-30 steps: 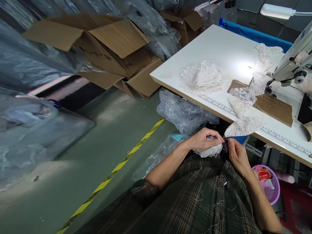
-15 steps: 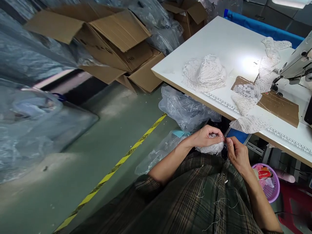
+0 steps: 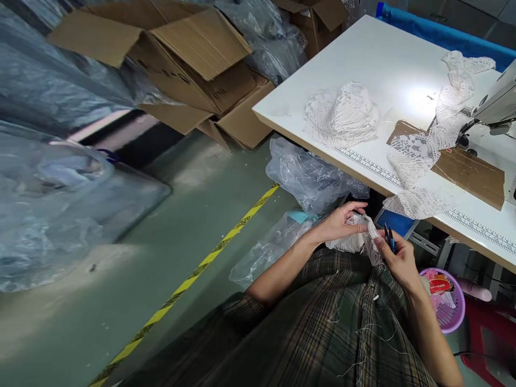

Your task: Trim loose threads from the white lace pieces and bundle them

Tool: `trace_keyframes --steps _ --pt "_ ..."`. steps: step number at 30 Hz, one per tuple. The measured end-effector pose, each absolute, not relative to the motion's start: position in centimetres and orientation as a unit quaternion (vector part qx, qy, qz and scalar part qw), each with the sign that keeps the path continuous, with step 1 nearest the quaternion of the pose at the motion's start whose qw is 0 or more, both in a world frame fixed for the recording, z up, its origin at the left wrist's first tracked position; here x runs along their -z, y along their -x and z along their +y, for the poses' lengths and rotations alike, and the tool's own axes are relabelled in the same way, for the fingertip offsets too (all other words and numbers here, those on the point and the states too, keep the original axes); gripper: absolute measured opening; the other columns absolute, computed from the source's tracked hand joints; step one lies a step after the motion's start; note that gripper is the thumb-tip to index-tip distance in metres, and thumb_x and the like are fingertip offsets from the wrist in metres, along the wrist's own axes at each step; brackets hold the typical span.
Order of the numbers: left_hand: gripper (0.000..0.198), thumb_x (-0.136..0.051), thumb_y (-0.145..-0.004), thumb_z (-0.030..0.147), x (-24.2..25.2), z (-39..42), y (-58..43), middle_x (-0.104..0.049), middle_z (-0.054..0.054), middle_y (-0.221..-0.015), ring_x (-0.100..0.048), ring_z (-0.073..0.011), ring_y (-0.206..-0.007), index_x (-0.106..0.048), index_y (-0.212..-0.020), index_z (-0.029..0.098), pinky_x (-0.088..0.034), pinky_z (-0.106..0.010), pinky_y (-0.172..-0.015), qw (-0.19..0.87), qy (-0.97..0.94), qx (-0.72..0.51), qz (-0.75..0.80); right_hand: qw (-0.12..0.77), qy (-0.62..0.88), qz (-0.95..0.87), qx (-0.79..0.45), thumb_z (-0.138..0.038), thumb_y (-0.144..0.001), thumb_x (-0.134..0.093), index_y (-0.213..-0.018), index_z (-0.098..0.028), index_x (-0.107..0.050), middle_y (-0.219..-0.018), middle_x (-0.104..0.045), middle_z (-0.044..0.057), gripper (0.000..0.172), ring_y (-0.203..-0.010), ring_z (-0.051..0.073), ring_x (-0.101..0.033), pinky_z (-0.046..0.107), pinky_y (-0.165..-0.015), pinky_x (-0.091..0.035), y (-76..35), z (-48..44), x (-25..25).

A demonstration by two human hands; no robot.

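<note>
My left hand [image 3: 337, 223] is closed on a piece of white lace [image 3: 347, 242] held above my lap, its thumb pressing the fabric near the edge. Blue thread snips [image 3: 389, 239] with dark tips pointing up sit in my right hand [image 3: 403, 262]. The right thumb also touches the lace edge, which stands up between both hands. On the white table [image 3: 282, 105] just beyond, a lace strip [image 3: 413, 166] runs from the sewing machine [image 3: 497, 99] and droops over the front edge. A heap of white lace [image 3: 342, 115] lies farther left.
Brown cardboard [image 3: 471, 174] lies flat under the lace strip. Left of the table stand an open carton [image 3: 193, 80] and clear plastic bags [image 3: 306, 172]. A purple basket [image 3: 455, 312] with scraps is below right. Yellow-black tape [image 3: 201, 263] crosses the green floor.
The pinched hands have moved slightly apart, and the lace edge has come up between them. The snips now show in my right hand. The view has shifted a little.
</note>
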State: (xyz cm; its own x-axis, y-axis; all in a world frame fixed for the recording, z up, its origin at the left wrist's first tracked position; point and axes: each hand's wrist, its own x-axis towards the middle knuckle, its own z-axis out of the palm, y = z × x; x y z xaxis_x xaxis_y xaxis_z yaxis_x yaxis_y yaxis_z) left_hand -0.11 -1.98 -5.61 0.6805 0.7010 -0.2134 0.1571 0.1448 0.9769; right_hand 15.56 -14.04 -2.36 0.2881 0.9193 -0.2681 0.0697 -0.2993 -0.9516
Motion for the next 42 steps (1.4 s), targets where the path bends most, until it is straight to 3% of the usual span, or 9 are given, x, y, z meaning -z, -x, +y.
trace_keyframes --steps 8,12,16,25,28,31,34,38,42 --pt "0.071 -0.07 -0.076 0.024 9.7 -1.7 2.0 -0.063 -0.012 -0.119 -0.05 -0.0082 -0.069 -0.044 -0.14 0.011 -0.046 -0.023 -0.067 0.625 -0.634 -0.124 0.439 0.467 0.702 -0.357 -0.401 -0.061 -0.078 -0.062 -0.077 -0.019 -0.062 -0.06 -0.046 -0.004 0.042 -0.057 0.012 -0.039 0.025 -0.054 -0.035 -18.3 -14.7 3.1" --pt "0.064 -0.072 -0.073 0.03 9.5 -1.0 2.7 -0.065 -0.012 -0.117 -0.062 -0.0195 -0.091 -0.055 -0.131 0.011 -0.049 -0.03 -0.083 0.554 -0.663 -0.106 0.492 0.481 0.72 -0.327 -0.379 -0.068 -0.076 -0.062 -0.08 -0.018 -0.062 -0.061 -0.048 -0.004 0.05 -0.058 0.012 -0.04 0.025 -0.055 -0.036 -18.4 -14.5 4.4" --pt "0.041 -0.073 -0.073 0.036 8.4 -0.6 3.0 -0.07 -0.011 -0.112 -0.063 -0.0266 -0.105 -0.069 -0.107 0.013 -0.048 -0.035 -0.093 0.546 -0.658 -0.107 0.508 0.492 0.714 -0.312 -0.389 -0.069 -0.072 -0.067 -0.086 -0.017 -0.067 -0.064 -0.056 -0.002 0.054 -0.058 0.013 -0.045 0.027 -0.057 -0.04 -18.4 -14.6 5.0" --pt "0.037 -0.076 -0.076 0.046 1.0 -2.4 2.2 -0.07 -0.005 -0.081 -0.061 -0.0131 -0.07 -0.072 -0.091 0.012 -0.047 -0.023 -0.065 0.717 -0.637 -0.063 0.275 0.496 0.685 -0.378 -0.376 -0.057 -0.078 -0.065 -0.084 -0.017 -0.07 -0.071 -0.066 0.002 0.041 -0.063 0.015 -0.054 0.029 -0.062 -0.045 -17.1 -13.3 4.2" --pt "0.027 -0.074 -0.081 0.041 -1.0 -2.9 1.8 -0.07 -0.008 -0.096 -0.065 -0.0182 -0.092 -0.072 -0.083 0.015 -0.051 -0.031 -0.085 0.662 -0.701 -0.129 0.232 0.491 0.653 -0.41 -0.406 -0.051 -0.079 -0.065 -0.083 -0.019 -0.07 -0.072 -0.067 0.001 0.033 -0.064 0.015 -0.055 0.028 -0.062 -0.045 -16.2 -13.0 3.2" --pt "0.022 -0.075 -0.08 0.038 -1.8 -2.8 1.7 -0.056 -0.014 -0.136 -0.052 -0.0275 -0.128 -0.072 -0.078 0.016 -0.041 -0.042 -0.108 0.602 -0.743 -0.203 0.211 0.49 0.624 -0.426 -0.434 -0.047 -0.08 -0.065 -0.082 -0.019 -0.071 -0.073 -0.068 0.001 0.029 -0.064 0.015 -0.057 0.028 -0.062 -0.046 -15.7 -13.2 2.1" --pt "0.02 -0.075 -0.081 0.036 -1.9 -2.3 1.6 -0.047 -0.013 -0.15 -0.045 -0.0303 -0.139 -0.071 -0.079 0.016 -0.033 -0.048 -0.115 0.604 -0.758 -0.175 0.174 0.485 0.61 -0.441 -0.446 -0.047 -0.082 -0.064 -0.081 -0.02 -0.07 -0.074 -0.069 0.002 0.028 -0.066 0.016 -0.059 0.029 -0.063 -0.046 -15.5 -13.4 1.4" --pt "0.017 -0.074 -0.082 0.034 -1.6 -1.7 1.2 -0.071 -0.007 -0.118 -0.062 -0.0243 -0.117 -0.07 -0.079 0.018 -0.022 -0.053 -0.119 0.593 -0.771 -0.148 0.179 0.481 0.604 -0.464 -0.435 -0.045 -0.084 -0.063 -0.082 -0.02 -0.067 -0.078 -0.068 0.002 0.025 -0.071 0.016 -0.06 0.028 -0.067 -0.048 -15.2 -13.5 1.0" --pt "0.023 -0.073 -0.081 0.039 -1.5 -1.5 0.9 -0.073 -0.006 -0.09 -0.066 -0.0172 -0.086 -0.071 -0.082 0.015 -0.046 -0.037 -0.096 0.625 -0.739 -0.143 0.208 0.501 0.605 -0.465 -0.408 -0.042 -0.085 -0.063 -0.089 -0.022 -0.06 -0.077 -0.064 0.0 0.02 -0.069 0.014 -0.058 0.026 -0.065 -0.047 -14.9 -13.6 0.9"
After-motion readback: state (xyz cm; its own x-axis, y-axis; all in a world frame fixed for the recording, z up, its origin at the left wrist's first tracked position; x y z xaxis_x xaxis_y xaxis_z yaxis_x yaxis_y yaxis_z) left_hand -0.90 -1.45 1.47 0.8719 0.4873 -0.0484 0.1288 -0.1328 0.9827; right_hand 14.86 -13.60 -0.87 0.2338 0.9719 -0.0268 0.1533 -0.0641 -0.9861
